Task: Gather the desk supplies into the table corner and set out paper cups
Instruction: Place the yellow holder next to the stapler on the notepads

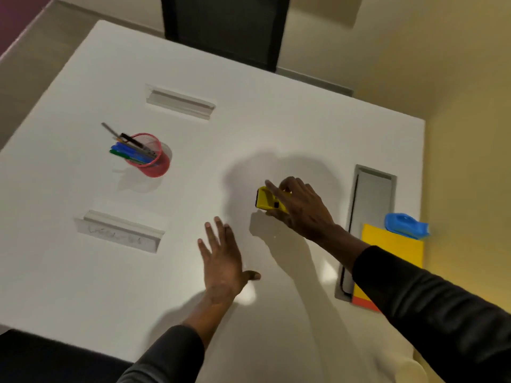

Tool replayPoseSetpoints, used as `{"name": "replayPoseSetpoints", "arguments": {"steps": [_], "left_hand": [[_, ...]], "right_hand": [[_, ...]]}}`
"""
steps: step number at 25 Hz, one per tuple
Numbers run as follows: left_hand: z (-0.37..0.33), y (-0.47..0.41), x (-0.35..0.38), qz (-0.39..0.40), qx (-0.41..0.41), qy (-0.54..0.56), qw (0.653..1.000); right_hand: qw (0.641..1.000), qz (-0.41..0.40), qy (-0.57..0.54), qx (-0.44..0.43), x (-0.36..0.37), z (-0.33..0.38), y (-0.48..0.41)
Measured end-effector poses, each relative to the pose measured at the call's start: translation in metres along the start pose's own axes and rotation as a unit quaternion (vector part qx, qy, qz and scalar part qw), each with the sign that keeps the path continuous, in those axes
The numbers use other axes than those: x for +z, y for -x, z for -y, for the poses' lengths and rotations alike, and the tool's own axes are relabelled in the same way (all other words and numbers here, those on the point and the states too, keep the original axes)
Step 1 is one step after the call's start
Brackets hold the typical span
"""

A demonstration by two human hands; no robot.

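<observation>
**Right hand on the yellow stapler, left hand spread over the table**

The right hand (298,205) grips one yellow stapler (269,200) near the middle of the white table (249,106), fingers over its top and thumb at its near side. The stapler's long axis runs from the far left toward the near right, and its blunt dark-edged end points left, away from the hand. Whether it rests on the surface or is lifted just clear, I cannot tell.

The left hand (224,261) is empty, fingers spread and pointing away from the person, palm down low over the table, nearer to the person than the stapler.

At the right edge lies one blue stapler (405,225), its long axis roughly left to right, sitting at the far end of a yellow pad (392,244). The pad's long side runs toward the person and an orange strip (365,301) shows at its near end; the right sleeve covers part of it.

To the far left stands one red mesh cup (148,158), well apart from both staplers. Its pens (127,150) lean out toward the left; blue, green and dark ones show, but the blur keeps me from counting them.

Three rectangular slots are cut into the tabletop: one far (181,103), one near left (119,230) and one long one at right (370,205), just beside the pad.
</observation>
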State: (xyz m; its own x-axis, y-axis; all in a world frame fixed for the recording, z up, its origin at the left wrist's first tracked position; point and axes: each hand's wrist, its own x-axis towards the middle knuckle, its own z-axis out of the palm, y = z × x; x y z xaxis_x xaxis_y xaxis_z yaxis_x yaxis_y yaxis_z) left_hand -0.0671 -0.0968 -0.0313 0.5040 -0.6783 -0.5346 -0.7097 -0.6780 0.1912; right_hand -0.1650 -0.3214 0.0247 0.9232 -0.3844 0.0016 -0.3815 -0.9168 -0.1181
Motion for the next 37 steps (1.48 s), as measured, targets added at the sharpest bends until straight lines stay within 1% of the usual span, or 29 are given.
{"name": "replayPoseSetpoints", "arguments": {"steps": [1,3,6,8,11,14,18,21,28,32,37], "left_hand": [[-0.002,0.000,-0.001,-0.003,0.005,-0.007,1.000],[-0.021,-0.001,-0.005,0.002,0.043,-0.014,0.999],[-0.068,-0.009,-0.008,0.016,0.131,-0.040,0.991],[-0.099,-0.015,-0.005,0.036,0.172,-0.045,0.983],[-0.123,-0.020,0.006,0.075,0.185,-0.073,0.977],[-0.128,-0.022,0.014,0.071,0.172,-0.112,0.976],[-0.126,-0.024,0.016,0.069,0.165,-0.076,0.981],[-0.128,-0.025,0.016,0.080,0.161,-0.065,0.982],[-0.129,-0.026,0.017,0.085,0.157,-0.092,0.980],[-0.129,-0.027,0.016,0.080,0.159,-0.098,0.979],[-0.129,-0.026,0.013,0.078,0.155,-0.095,0.980]], "right_hand": [[1.000,0.001,0.002,0.024,-0.004,-0.013,0.016],[0.997,0.006,0.016,0.069,-0.013,-0.042,0.051],[0.990,0.002,0.033,0.138,-0.027,-0.083,0.090],[0.983,-0.009,0.048,0.175,-0.037,-0.109,0.107],[0.972,-0.015,0.063,0.228,-0.056,-0.149,0.118],[0.957,0.001,0.052,0.286,-0.069,-0.189,0.121],[0.953,0.051,0.041,0.297,-0.062,-0.227,0.123],[0.951,0.080,0.033,0.296,-0.052,-0.243,0.122],[0.947,0.130,0.018,0.292,-0.032,-0.256,0.125],[0.940,0.144,0.003,0.309,-0.023,-0.258,0.134],[0.934,0.141,-0.019,0.329,-0.016,-0.257,0.139]]}}
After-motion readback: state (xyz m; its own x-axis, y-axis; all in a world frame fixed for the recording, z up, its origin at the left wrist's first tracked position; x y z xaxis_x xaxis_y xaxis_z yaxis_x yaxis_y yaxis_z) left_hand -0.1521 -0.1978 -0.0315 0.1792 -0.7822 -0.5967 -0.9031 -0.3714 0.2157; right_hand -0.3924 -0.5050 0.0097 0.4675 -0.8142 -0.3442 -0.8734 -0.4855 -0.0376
